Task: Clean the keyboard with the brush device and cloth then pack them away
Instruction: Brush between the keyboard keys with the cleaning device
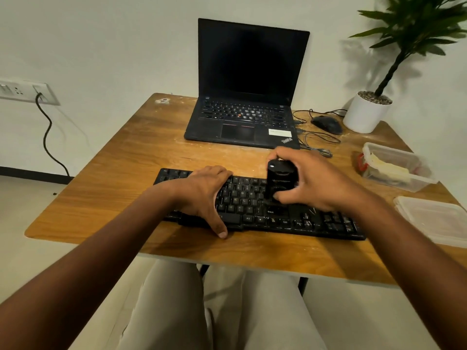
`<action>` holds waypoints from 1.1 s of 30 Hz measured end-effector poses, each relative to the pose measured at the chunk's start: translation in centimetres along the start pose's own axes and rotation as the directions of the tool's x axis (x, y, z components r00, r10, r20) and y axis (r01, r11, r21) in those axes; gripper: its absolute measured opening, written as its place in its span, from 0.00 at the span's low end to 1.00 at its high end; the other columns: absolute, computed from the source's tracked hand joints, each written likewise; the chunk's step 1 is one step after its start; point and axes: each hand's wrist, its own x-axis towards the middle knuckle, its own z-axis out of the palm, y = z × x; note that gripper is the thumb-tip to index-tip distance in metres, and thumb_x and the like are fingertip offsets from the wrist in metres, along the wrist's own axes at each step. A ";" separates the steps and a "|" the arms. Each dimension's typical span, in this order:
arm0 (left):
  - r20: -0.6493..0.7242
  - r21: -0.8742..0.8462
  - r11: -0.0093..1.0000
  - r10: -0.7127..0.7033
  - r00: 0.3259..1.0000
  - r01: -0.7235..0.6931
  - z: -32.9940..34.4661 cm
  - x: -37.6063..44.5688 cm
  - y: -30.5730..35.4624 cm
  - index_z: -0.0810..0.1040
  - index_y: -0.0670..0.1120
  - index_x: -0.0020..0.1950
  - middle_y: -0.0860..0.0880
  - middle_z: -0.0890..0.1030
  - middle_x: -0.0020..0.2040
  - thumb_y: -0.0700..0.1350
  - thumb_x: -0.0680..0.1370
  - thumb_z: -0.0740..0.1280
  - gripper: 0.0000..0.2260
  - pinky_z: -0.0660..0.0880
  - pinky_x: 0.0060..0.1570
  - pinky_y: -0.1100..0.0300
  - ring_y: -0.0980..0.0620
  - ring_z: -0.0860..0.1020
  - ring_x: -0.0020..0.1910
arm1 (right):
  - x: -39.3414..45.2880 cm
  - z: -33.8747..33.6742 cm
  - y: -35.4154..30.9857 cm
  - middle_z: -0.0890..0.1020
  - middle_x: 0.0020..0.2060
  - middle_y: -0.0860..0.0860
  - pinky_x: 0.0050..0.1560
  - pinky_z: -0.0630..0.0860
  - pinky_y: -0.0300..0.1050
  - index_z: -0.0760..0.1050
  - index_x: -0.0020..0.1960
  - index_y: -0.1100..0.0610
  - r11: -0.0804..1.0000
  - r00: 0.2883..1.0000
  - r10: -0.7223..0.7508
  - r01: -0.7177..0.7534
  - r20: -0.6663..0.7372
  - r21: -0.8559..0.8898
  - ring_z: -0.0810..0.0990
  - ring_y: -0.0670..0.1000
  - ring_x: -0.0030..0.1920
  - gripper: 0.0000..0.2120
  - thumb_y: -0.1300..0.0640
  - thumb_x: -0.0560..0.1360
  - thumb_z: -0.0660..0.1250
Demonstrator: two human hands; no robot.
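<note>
A black keyboard (316, 222) lies across the near part of the wooden table (121, 173). My left hand (204, 195) rests flat on its left half, fingers spread over the keys and thumb at the front edge. My right hand (313, 180) grips a black cylindrical brush device (279, 180), which stands upright on the keys near the keyboard's middle. A pale cloth (389, 168) sits inside a clear plastic container (404, 183) at the right.
An open black laptop (247, 79) stands at the back of the table. A black mouse (327, 123) with cables and a potted plant (366, 112) are at the back right. A clear lid (434, 218) lies at the right edge.
</note>
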 end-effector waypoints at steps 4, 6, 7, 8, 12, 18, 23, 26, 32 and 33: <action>-0.018 -0.007 1.000 0.012 1.000 -0.012 0.1 0.3 -0.4 0.48 0.50 0.85 0.52 0.56 0.81 0.66 0.59 0.84 0.66 0.52 0.81 0.48 0.47 0.54 0.80 | 0.2 3.9 -1.1 0.83 0.47 0.45 0.43 0.85 0.45 0.74 0.57 0.45 0.981 0.995 -0.097 0.102 -0.038 0.164 0.83 0.44 0.47 0.25 0.64 0.69 0.80; -0.011 -0.006 1.000 0.011 1.000 -0.011 0.1 0.4 -0.4 0.47 0.51 0.85 0.52 0.54 0.82 0.66 0.59 0.83 0.66 0.51 0.81 0.48 0.47 0.52 0.81 | -0.2 4.2 -0.5 0.84 0.47 0.47 0.42 0.85 0.46 0.74 0.58 0.44 0.980 0.994 -0.107 0.108 -0.018 0.168 0.84 0.45 0.47 0.25 0.65 0.69 0.80; -0.002 -0.004 1.000 0.006 1.000 -0.006 0.1 0.3 -0.3 0.45 0.51 0.85 0.52 0.51 0.83 0.66 0.60 0.83 0.67 0.48 0.80 0.49 0.47 0.50 0.82 | -0.5 3.8 0.1 0.84 0.47 0.47 0.41 0.85 0.45 0.74 0.58 0.43 0.984 0.996 -0.094 0.094 -0.007 0.149 0.84 0.45 0.46 0.26 0.65 0.70 0.80; 0.005 0.000 1.000 0.002 1.000 -0.002 0.1 0.2 -0.3 0.43 0.50 0.86 0.52 0.49 0.84 0.65 0.60 0.83 0.67 0.46 0.80 0.50 0.47 0.47 0.83 | -0.8 3.2 0.6 0.84 0.47 0.47 0.40 0.84 0.44 0.74 0.57 0.42 0.990 0.997 -0.077 0.075 0.012 0.118 0.85 0.45 0.45 0.26 0.64 0.70 0.80; 0.005 0.007 1.000 -0.002 1.000 0.002 0.1 0.1 -0.1 0.42 0.50 0.85 0.52 0.47 0.85 0.65 0.61 0.83 0.67 0.45 0.80 0.52 0.48 0.46 0.83 | -1.7 0.2 1.9 0.82 0.47 0.43 0.34 0.78 0.35 0.72 0.56 0.37 0.997 0.995 -0.005 0.012 0.095 -0.071 0.82 0.39 0.43 0.28 0.62 0.69 0.80; -0.010 -0.007 1.000 0.005 1.000 -0.005 0.3 0.3 -0.4 0.45 0.52 0.85 0.52 0.52 0.83 0.66 0.60 0.83 0.66 0.50 0.80 0.49 0.47 0.51 0.82 | -0.4 2.0 -0.6 0.82 0.50 0.43 0.42 0.83 0.39 0.75 0.58 0.43 0.992 0.998 -0.054 0.059 -0.043 0.115 0.83 0.43 0.48 0.26 0.62 0.68 0.81; -0.013 -0.006 1.000 0.015 1.000 -0.015 0.4 0.6 -0.7 0.47 0.52 0.85 0.52 0.55 0.81 0.67 0.58 0.83 0.67 0.53 0.81 0.47 0.47 0.54 0.80 | -0.5 3.6 -0.3 0.83 0.47 0.45 0.42 0.82 0.40 0.75 0.57 0.43 0.987 0.996 -0.081 0.077 0.022 0.144 0.82 0.42 0.48 0.26 0.64 0.68 0.80; -0.006 -0.003 1.000 0.009 1.000 -0.009 0.3 0.5 -0.6 0.44 0.51 0.85 0.52 0.52 0.83 0.66 0.59 0.83 0.67 0.50 0.81 0.49 0.47 0.51 0.81 | -1.7 1.4 1.2 0.82 0.48 0.44 0.39 0.81 0.37 0.73 0.56 0.39 1.000 0.996 -0.019 0.018 0.091 0.012 0.83 0.41 0.45 0.28 0.63 0.68 0.80; -0.006 0.004 1.000 0.004 1.000 -0.004 0.4 0.5 -0.5 0.44 0.51 0.86 0.52 0.52 0.83 0.66 0.59 0.83 0.67 0.51 0.81 0.48 0.46 0.51 0.82 | -1.6 0.0 0.4 0.81 0.49 0.42 0.41 0.81 0.40 0.75 0.56 0.43 1.000 0.999 -0.019 0.019 0.032 -0.002 0.81 0.40 0.48 0.25 0.61 0.67 0.81; -0.003 0.002 1.000 0.003 1.000 -0.003 0.4 0.5 -0.5 0.44 0.51 0.86 0.52 0.52 0.83 0.66 0.59 0.83 0.67 0.51 0.81 0.48 0.46 0.51 0.82 | -1.3 0.5 -0.1 0.81 0.50 0.43 0.43 0.83 0.42 0.75 0.57 0.44 0.998 1.000 -0.031 0.030 -0.001 0.052 0.81 0.41 0.48 0.25 0.61 0.67 0.81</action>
